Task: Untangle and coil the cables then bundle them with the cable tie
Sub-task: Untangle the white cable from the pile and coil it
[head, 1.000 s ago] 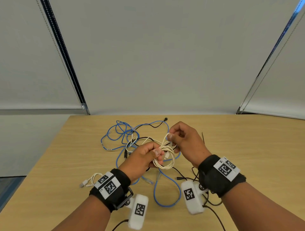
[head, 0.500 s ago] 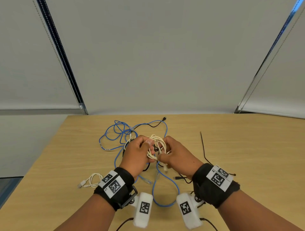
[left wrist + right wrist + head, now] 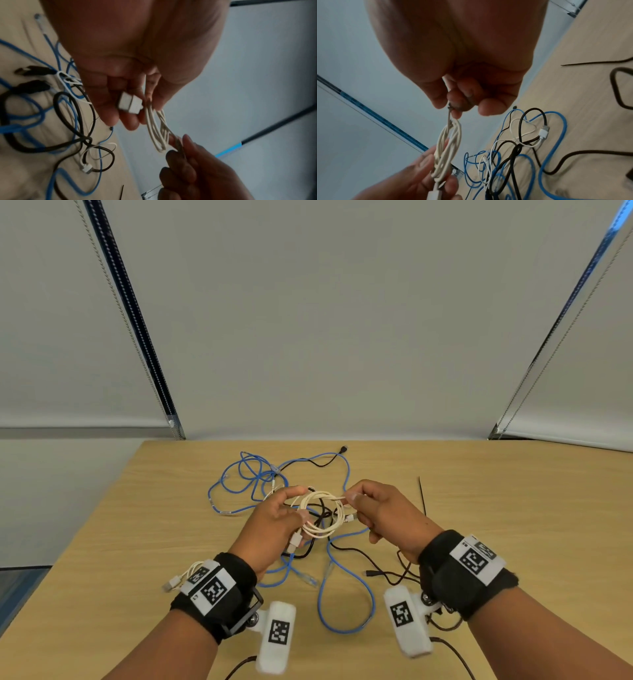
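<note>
A cream white cable [image 3: 322, 513] is wound into a small coil and held above the table between both hands. My left hand [image 3: 279, 520] grips the coil's near-left side, its white plug [image 3: 130, 104] lying against the fingers. My right hand [image 3: 371, 508] pinches the coil's right end [image 3: 452, 121] between thumb and fingertips. Under the hands lies a tangle of blue cable [image 3: 246, 477], black cable [image 3: 356, 553] and thin white cable [image 3: 522, 135]. A black cable tie [image 3: 422, 494] lies straight on the table to the right of my right hand.
The wooden table [image 3: 513, 491] meets grey window blinds at its far edge. Another small white cable bundle [image 3: 180, 577] lies by my left wrist. A blue loop [image 3: 342, 604] and black leads [image 3: 407, 577] sprawl on the table near the front, between the wrists.
The hands have drawn apart, the right one moving right and up. The white coil, bunched between close hands before, is now stretched open between them.
</note>
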The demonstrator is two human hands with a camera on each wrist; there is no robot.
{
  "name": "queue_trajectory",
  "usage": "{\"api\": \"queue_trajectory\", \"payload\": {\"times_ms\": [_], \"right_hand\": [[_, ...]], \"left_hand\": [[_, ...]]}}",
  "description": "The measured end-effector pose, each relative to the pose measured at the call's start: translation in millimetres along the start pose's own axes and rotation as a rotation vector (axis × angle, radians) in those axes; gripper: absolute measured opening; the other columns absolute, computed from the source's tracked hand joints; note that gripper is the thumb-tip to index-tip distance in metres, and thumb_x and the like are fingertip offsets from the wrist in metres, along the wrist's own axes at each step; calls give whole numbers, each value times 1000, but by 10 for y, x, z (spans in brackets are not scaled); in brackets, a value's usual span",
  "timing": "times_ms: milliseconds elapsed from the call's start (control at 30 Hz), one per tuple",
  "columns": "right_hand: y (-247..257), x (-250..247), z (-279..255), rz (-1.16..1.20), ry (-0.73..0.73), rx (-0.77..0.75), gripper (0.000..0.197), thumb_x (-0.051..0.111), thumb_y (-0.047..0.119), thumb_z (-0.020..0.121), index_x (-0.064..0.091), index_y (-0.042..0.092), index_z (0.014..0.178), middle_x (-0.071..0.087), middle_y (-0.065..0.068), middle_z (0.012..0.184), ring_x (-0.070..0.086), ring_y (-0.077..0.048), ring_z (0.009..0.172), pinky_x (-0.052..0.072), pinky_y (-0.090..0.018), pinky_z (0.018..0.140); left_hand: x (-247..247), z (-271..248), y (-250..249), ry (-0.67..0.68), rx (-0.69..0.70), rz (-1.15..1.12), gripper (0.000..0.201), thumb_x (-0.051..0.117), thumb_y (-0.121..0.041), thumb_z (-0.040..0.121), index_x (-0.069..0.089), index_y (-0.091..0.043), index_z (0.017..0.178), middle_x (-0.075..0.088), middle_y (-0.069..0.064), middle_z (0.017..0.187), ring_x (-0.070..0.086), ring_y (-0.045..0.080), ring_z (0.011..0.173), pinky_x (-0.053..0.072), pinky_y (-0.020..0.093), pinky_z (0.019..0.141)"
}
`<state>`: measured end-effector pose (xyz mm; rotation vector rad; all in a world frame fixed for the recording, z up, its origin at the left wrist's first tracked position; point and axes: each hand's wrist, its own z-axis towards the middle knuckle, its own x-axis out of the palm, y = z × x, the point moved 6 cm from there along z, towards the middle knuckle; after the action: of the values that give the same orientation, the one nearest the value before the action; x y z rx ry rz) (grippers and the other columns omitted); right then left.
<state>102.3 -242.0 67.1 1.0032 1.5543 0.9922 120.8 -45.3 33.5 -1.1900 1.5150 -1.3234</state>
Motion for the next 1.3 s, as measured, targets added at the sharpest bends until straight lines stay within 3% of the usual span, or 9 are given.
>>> {"api": "queue_trajectory", "payload": {"times_ms": [133,233,367,700,800,933,1033,1133,1300], "right_hand": [[-15,88,8,-8,35,-14,16,56,20,101,70,13,101,63,2,81,54,-10,70,49,-27,64],[-122,117,-10,145,107,54,15,57,18,101,71,18,98,71,-1,98,65,-13,89,49,-32,77],[-320,296,-61,415,201,192,13,57,17,101,70,18,100,69,-9,92,65,-19,78,51,-35,73],[-333,891,-12,274,170,178,7,63,8,94,65,11,88,70,-7,78,60,-15,64,51,-28,60],[-261,939,166,164,156,163,11,60,11,97,65,11,87,72,-6,81,61,-14,67,49,-25,58],[-190,888,570,-103,65,114,19,56,17,98,66,17,82,71,-6,86,63,-18,68,49,-29,59],[-175,895,922,-563,34,36,24,49,20,101,70,26,110,72,-7,107,69,-28,85,52,-34,67],[-239,1010,1162,-937,102,5,40,46,20,102,56,33,138,66,-7,126,65,-28,92,47,-32,69],[-219,1064,1209,-1189,71,-59,26,50,19,97,63,28,118,67,-7,105,63,-28,84,53,-35,70]], "left_hand": [[-5,-21,-14,4,7,90,21,59,-9,98,77,-19,91,73,5,80,67,15,68,56,28,62],[13,-47,27,105,-48,-47,23,57,-8,100,76,-15,90,72,6,83,67,17,69,58,34,67],[39,-148,132,202,-86,-272,22,57,-7,98,77,-13,90,72,8,84,69,17,69,60,35,67],[-545,-280,490,-210,-42,101,20,67,-7,90,79,-23,84,76,7,75,64,14,62,52,28,54],[-895,-327,550,-330,-48,212,20,70,-12,90,79,-27,82,74,5,76,62,11,62,51,24,51],[-1429,-395,659,-485,-108,237,21,70,-12,91,80,-26,81,73,-4,72,62,16,65,55,32,56],[-1682,-400,764,-535,-148,284,18,69,-11,92,79,-24,85,77,1,82,68,23,75,59,41,71],[-1780,-399,852,-550,-201,353,14,67,-9,91,78,-17,97,76,7,95,70,31,89,59,49,84],[-1877,-469,852,-538,-238,459,21,59,-4,91,70,-18,102,70,10,111,67,31,101,55,44,92]]}}
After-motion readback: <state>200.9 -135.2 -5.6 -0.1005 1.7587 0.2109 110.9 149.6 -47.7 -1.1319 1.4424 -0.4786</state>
